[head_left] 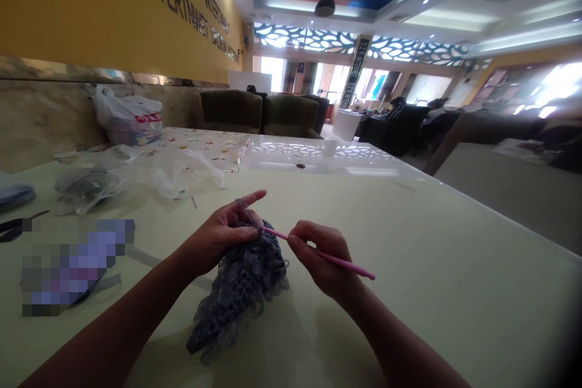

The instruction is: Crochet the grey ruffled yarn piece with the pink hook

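My left hand pinches the top edge of a dark grey-blue crocheted piece with loopy, sheer ribbon trim. Its index finger points outward, and a grey strand runs over that finger. In my right hand is a pink crochet hook, held like a pen with thumb and fingers closed round it. The hook's tip meets the work right beside my left thumb; the exact stitch is too small to make out. Below my hands the piece hangs down toward the table.
To the left lie a pixelated, blurred-out item, dark scissors and clear plastic bags. A white carrier bag stands by the wall on a patterned cloth. Dark armchairs stand beyond the table. People sit in the far background.
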`<state>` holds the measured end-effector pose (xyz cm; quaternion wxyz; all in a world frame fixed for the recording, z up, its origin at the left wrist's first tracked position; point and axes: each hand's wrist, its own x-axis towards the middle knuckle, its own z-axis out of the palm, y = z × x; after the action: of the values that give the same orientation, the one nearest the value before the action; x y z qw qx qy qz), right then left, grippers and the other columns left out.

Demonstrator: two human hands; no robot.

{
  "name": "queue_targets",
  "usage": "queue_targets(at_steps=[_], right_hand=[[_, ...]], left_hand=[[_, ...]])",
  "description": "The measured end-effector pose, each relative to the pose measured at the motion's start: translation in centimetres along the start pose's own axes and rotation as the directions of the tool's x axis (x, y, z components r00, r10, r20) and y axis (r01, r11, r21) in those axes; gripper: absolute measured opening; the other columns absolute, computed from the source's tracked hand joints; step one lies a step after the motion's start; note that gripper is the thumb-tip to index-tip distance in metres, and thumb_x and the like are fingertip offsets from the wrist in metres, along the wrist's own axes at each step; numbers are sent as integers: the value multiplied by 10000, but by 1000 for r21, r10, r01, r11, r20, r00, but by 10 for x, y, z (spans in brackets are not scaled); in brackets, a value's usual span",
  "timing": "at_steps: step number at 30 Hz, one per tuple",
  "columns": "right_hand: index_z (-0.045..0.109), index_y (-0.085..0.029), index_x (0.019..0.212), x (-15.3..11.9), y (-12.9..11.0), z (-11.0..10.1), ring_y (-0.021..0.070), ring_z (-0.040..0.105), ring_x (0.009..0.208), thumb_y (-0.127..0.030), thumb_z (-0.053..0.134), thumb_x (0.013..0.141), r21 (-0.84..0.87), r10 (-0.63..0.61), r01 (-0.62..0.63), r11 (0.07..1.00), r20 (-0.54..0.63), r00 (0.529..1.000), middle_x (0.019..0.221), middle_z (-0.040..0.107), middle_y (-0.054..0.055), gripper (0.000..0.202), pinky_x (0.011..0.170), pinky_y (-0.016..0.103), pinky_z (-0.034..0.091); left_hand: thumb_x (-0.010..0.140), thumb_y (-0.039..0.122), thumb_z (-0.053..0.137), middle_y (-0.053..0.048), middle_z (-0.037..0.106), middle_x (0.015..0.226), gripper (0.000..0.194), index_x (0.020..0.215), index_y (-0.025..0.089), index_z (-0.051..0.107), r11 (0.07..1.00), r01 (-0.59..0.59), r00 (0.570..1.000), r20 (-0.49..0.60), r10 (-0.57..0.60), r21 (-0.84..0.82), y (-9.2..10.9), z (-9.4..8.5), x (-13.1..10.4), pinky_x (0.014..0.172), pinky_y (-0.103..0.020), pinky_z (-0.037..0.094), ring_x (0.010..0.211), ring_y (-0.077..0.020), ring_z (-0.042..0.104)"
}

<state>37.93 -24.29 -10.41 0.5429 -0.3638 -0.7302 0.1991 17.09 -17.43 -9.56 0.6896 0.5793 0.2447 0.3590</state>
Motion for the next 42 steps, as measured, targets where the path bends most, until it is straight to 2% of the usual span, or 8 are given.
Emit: queue_targets(at_steps=[17,26,32,42], right_hand=[[494,-178,641,0,-1,-1,81,336,521,-225,531,909,-60,8,-7,998,14,1000,569,408,-44,275,493,228,285],[483,-173,643,0,-1,0,74,344,532,-199,550,907,-15,0,0,1000,19,1000,584,417,-48,274,502,220,286],[468,-172,626,0,-1,-2,74,327,528,-188,539,901,-27,46,-45,999,29,999,574,394,-49,285,501,226,275],[441,-172,606,0,-1,-2,70,311,522,-218,539,896,20,124,-125,992,39,991,562,367,-54,309,485,223,260]], left_hand=[[778,199,744,-23,666,913,653,1394,270,539,998,-8,1000,-8,9,64,-1,1,0,792,-288,473,806,-158,614],[791,215,740,-10,637,913,606,1366,287,563,989,-8,1000,-7,9,150,-1,2,0,835,-302,465,870,-167,602],[822,249,724,-15,640,943,610,1397,301,524,979,-13,1000,9,11,203,-1,2,-2,851,-317,455,890,-169,586],[856,272,699,-3,659,985,555,1384,329,537,929,-99,995,58,83,357,-1,0,-1,840,-279,452,895,-148,586]])
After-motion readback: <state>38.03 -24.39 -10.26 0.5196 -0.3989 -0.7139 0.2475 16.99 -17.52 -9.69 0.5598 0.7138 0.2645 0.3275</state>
